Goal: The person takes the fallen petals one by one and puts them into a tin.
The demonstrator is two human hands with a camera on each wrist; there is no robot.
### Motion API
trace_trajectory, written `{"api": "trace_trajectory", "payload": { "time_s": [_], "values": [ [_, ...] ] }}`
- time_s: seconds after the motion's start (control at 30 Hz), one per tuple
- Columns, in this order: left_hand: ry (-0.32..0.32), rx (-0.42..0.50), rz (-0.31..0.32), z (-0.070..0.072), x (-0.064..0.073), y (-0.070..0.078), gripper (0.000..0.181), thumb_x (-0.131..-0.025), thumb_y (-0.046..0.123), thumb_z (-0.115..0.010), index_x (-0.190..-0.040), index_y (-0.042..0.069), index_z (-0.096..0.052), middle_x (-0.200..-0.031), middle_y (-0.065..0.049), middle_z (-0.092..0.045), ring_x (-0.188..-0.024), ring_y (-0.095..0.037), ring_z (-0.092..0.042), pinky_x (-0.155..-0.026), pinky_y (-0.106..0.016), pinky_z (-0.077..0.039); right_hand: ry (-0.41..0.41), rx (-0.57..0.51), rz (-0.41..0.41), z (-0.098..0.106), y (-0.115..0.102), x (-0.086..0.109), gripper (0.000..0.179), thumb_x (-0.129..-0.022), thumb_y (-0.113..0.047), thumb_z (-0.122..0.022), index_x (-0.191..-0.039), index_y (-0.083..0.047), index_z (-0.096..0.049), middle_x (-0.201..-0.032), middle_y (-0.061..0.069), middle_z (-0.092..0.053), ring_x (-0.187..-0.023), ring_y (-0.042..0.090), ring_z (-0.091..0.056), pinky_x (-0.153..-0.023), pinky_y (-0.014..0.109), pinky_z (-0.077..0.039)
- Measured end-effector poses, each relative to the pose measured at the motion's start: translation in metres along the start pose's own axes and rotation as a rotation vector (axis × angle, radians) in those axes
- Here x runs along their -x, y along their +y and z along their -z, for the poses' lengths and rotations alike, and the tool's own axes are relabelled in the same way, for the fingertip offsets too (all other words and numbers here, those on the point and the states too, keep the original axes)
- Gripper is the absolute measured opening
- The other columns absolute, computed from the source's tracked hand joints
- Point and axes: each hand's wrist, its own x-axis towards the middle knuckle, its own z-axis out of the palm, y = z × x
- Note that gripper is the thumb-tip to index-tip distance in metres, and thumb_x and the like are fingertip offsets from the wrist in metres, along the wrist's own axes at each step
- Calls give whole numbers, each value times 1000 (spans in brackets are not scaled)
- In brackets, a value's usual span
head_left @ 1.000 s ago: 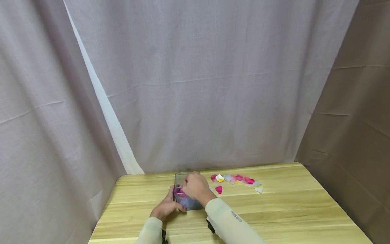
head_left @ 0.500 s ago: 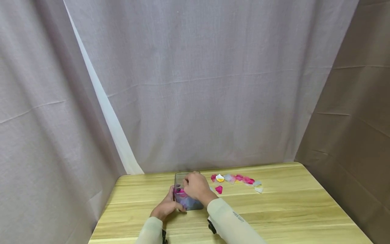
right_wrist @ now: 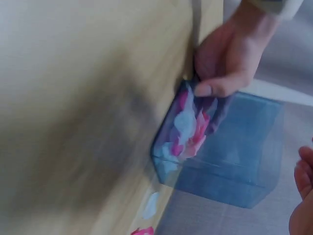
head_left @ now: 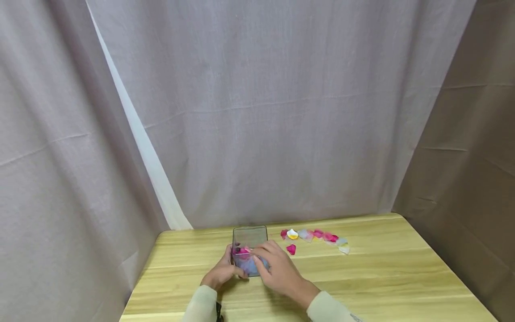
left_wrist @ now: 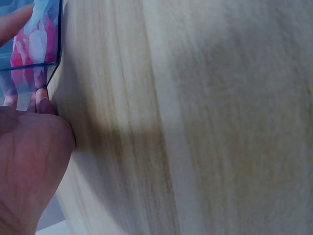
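A clear, bluish see-through box (head_left: 250, 233) stands on the table in the head view, with pink, white and pale blue artificial petals (right_wrist: 185, 125) in its bottom. My left hand (head_left: 223, 271) grips the box from the left, thumb across the near side; some of its fingers show through the wall in the left wrist view, where the palm (left_wrist: 32, 166) fills the left edge. My right hand (head_left: 277, 268) is at the box's right side, thumb apart from the extended fingers, and no petal shows between them. In the right wrist view its fingers (right_wrist: 304, 171) appear apart from the box.
A curved row of pink, white, yellow and pale blue petals (head_left: 318, 234) lies on the wooden table (head_left: 374, 273) right of the box. One magenta petal (head_left: 291, 249) lies nearer to me. Grey curtains (head_left: 281, 112) hang behind and at the sides.
My right hand has come back from above the box toward me and to the right, its bunched fingers now extended. The left hand and box have stayed about where they were.
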Motion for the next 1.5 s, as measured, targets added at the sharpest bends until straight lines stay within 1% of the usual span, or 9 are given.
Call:
{"api": "trace_trajectory", "payload": {
  "time_s": [0.1,0.27,0.4,0.6,0.83,0.97,1.07,1.23,1.5],
  "values": [
    [9,-7,-10,4,-1,-1,112,-65,-2,-83,-160,13,-26,-167,-23,-36,-156,-47,-28,-129,-76,-7,19,-35,79,12,-5,18,14,-96,-11,-72,-105,-19,-80,-104,-9,-75,-99,6,-64,-86,20,-56],
    [4,-4,-17,8,-1,-2,112,-65,-5,-83,-159,13,-25,-164,-23,-41,-152,-46,-35,-130,-74,-10,-17,-24,134,20,5,40,13,-93,-7,-75,-99,-18,-79,-99,-10,-73,-93,4,-62,-84,16,-54],
    [3,0,-10,10,0,-1,113,-64,-6,-83,-160,14,-25,-165,-23,-40,-152,-46,-35,-129,-76,-7,-121,58,52,16,31,47,8,-94,-11,-76,-97,-17,-79,-98,-9,-73,-94,6,-64,-85,22,-59],
    [7,-7,-3,9,0,-2,114,-65,-6,-82,-161,15,-25,-166,-23,-40,-152,-47,-35,-129,-77,-6,-285,166,-147,-1,72,36,13,-97,-12,-73,-109,-9,-78,-107,-1,-73,-106,18,-68,-101,40,-60],
    [-6,17,-5,7,1,-2,112,-65,-7,-82,-160,13,-25,-162,-23,-43,-146,-42,-42,-130,-73,-11,-396,279,-124,-22,96,19,14,-94,-8,-74,-106,0,-76,-105,7,-70,-108,26,-68,-114,47,-53],
    [-8,2,-16,5,1,0,113,-65,-7,-83,-160,13,-25,-162,-23,-44,-147,-43,-42,-130,-73,-12,-451,348,-133,-32,100,16,3,-91,-3,-73,-93,-2,-75,-92,4,-66,-93,23,-67,-106,43,-57],
    [-12,-4,-18,3,0,1,114,-65,-6,-84,-160,14,-26,-162,-22,-44,-148,-43,-41,-130,-73,-12,-463,388,-173,-37,101,17,6,-86,2,-73,-90,-3,-73,-92,5,-66,-90,24,-67,-93,41,-61],
    [-16,-5,-20,2,-2,0,113,-65,-6,-85,-160,14,-26,-162,-23,-44,-147,-43,-42,-130,-74,-12,-461,392,-250,-41,102,20,19,-81,5,-77,-99,-2,-73,-103,8,-68,-100,28,-69,-91,43,-63],
    [-11,-35,-25,0,-5,-4,116,-64,-3,-87,-161,13,-26,-162,-23,-43,-148,-45,-40,-129,-75,-10,-401,384,-170,-36,105,21,21,-78,8,-75,-92,-7,-67,-91,2,-61,-91,24,-64,-87,40,-61]
  ]
}}
